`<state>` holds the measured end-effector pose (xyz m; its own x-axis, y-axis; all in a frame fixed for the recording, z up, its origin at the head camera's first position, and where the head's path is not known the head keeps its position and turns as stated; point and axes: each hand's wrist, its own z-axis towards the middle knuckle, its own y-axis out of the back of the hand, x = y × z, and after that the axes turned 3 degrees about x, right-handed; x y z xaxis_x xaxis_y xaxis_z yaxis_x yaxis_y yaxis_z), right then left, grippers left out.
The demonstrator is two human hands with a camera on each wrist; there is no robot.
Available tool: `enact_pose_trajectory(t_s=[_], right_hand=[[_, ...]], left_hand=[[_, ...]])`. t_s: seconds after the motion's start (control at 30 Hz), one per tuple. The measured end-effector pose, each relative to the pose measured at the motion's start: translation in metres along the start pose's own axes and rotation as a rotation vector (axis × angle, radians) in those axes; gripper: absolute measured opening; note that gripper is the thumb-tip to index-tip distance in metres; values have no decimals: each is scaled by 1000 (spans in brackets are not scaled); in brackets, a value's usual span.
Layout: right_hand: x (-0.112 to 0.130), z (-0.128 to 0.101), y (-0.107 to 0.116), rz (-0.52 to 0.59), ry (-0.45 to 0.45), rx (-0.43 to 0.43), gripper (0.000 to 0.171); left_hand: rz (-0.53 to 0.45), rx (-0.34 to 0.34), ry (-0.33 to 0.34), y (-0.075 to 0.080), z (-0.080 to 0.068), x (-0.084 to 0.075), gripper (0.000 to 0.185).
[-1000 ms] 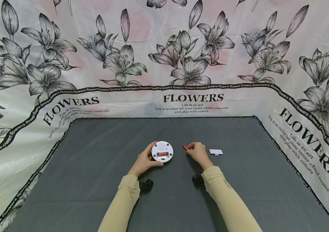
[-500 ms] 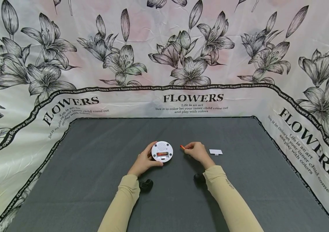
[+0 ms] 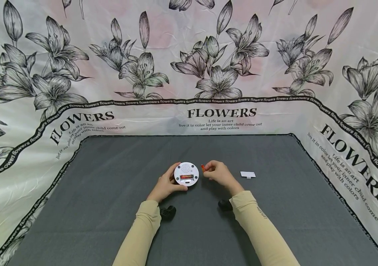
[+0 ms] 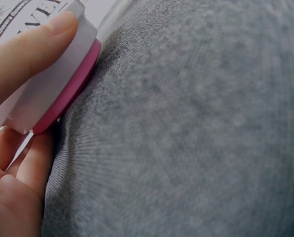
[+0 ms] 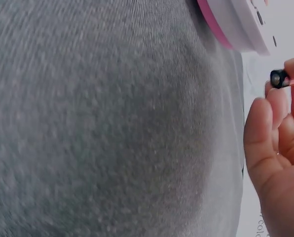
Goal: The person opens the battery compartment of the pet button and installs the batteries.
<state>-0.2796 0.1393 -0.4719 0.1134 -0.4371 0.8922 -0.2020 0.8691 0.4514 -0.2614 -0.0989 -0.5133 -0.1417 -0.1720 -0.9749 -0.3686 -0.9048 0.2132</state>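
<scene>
A round white device [image 3: 186, 173] with a pink underside [image 4: 70, 86] lies on the grey cloth, its back facing up. Its open battery bay shows one red battery [image 3: 186, 177]. My left hand [image 3: 166, 183] grips the device's rim [image 4: 48, 74] from the left, thumb and fingers around it. My right hand [image 3: 216, 173] pinches a second small red battery [image 3: 203, 168] just to the right of the device, a little above the cloth. The right wrist view shows that battery's dark end [image 5: 278, 78] between my fingertips, near the device's edge [image 5: 236, 24].
A small white battery cover [image 3: 247, 174] lies on the grey cloth [image 3: 109, 192] to the right of my right hand. White flower-printed fabric walls [image 3: 189, 74] rise on three sides of the mat. Black wrist cameras [image 3: 167, 212] sit under both sleeves.
My right hand has carried the red battery leftward, from about midway between cover and device to right beside the device. The left hand and device have stayed put.
</scene>
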Motion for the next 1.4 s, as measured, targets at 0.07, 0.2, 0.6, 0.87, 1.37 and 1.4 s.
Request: enact_pose_trajectory(t_s=[0.07,0.2,0.6,0.87,1.37,1.4], right_hand=[[1,0,-2,17,27,15,18],[3,-1,-6,65,66,54,21],[39,-19,-4,214,146,187,23],[46,-24,-7,229,145,139,27],[47,-25,-6,193,168,47,23],[42,-22,-7,204,168,47,23]], left_hand=[[0,-1,3,0,0,0,101],[-1,-1,0,0,1,0,101],[-7,9,14,0,1,-2,100],[-39,50,1,1,-11,-30,95],[-40,53,-3,1,-12,-32,96],[-39,52,-5,1,-12,-33,95]])
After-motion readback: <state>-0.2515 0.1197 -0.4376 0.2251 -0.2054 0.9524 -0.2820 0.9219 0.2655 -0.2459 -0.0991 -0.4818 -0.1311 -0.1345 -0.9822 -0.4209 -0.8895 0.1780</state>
